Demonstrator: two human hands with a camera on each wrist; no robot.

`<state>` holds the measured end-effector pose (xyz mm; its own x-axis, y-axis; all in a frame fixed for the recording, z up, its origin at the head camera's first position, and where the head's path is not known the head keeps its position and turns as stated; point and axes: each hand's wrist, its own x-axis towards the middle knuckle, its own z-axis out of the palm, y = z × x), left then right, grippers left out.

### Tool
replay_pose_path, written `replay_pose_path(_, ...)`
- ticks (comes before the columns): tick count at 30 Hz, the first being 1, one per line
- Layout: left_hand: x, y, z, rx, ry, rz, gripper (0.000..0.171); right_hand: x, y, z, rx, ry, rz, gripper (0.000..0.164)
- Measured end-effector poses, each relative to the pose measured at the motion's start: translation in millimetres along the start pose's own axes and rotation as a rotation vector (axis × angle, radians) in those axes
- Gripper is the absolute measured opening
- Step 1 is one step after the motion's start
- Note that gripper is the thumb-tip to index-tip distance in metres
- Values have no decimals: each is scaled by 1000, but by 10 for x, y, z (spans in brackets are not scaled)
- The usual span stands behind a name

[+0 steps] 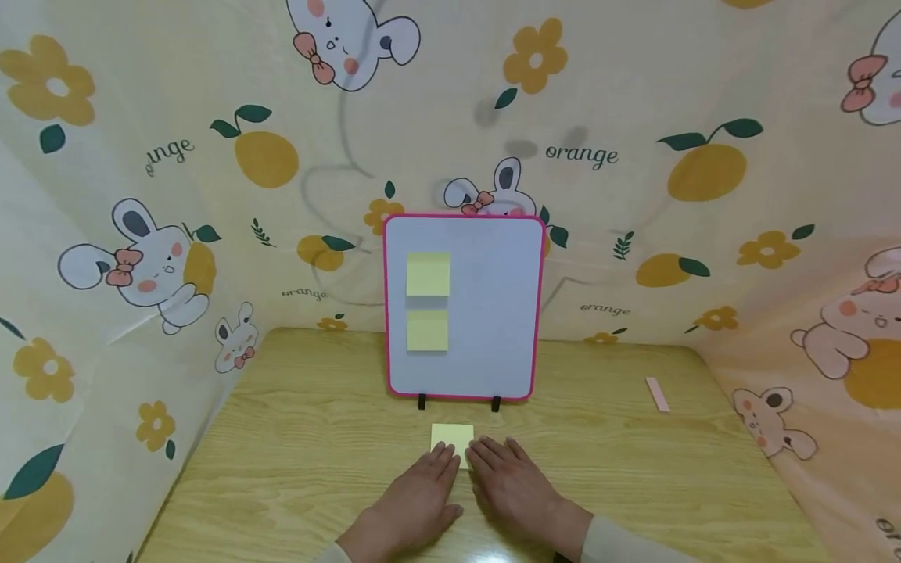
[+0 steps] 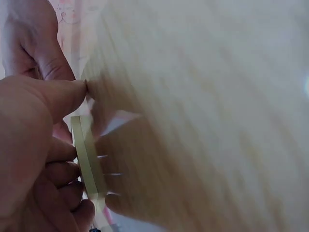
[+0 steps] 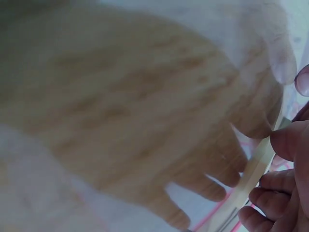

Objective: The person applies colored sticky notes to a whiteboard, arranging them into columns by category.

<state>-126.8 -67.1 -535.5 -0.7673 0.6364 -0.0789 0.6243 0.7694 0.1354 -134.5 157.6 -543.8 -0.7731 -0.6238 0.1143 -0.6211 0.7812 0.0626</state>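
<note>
A pad of yellow sticky notes (image 1: 450, 435) lies on the table in front of the whiteboard (image 1: 493, 313). My left hand (image 1: 415, 500) rests palm down at its near left corner, fingers extended forward and fingertips over the pad. On the opposite side, my right hand (image 1: 517, 489) lies flat with its fingertips at the pad's right edge. Between the hands, the left wrist view shows the thick side of the pad (image 2: 87, 157), with several fingertips along it. From the right wrist, the pad (image 3: 256, 166) appears beside the thumb and fingertips.
Two yellow sticky notes, an upper one (image 1: 428, 274) and a lower one (image 1: 427, 331), are stuck on the whiteboard's left half. The pink-framed board stands upright on black feet (image 1: 496, 404). A pink strip (image 1: 658, 395) lies on the wooden table (image 1: 296, 469) at right. Printed cloth surrounds it.
</note>
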Motion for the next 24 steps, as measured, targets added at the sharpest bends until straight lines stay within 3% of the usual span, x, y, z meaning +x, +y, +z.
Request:
replay_pose_path(10, 0, -142, 11, -52, 11, -22, 79, 139, -66, 56, -2, 23, 6, 50)
replay_pose_path(24, -139, -428, -13, -173, 75, -52, 76, 466, -285, 27, 32, -67, 39, 53)
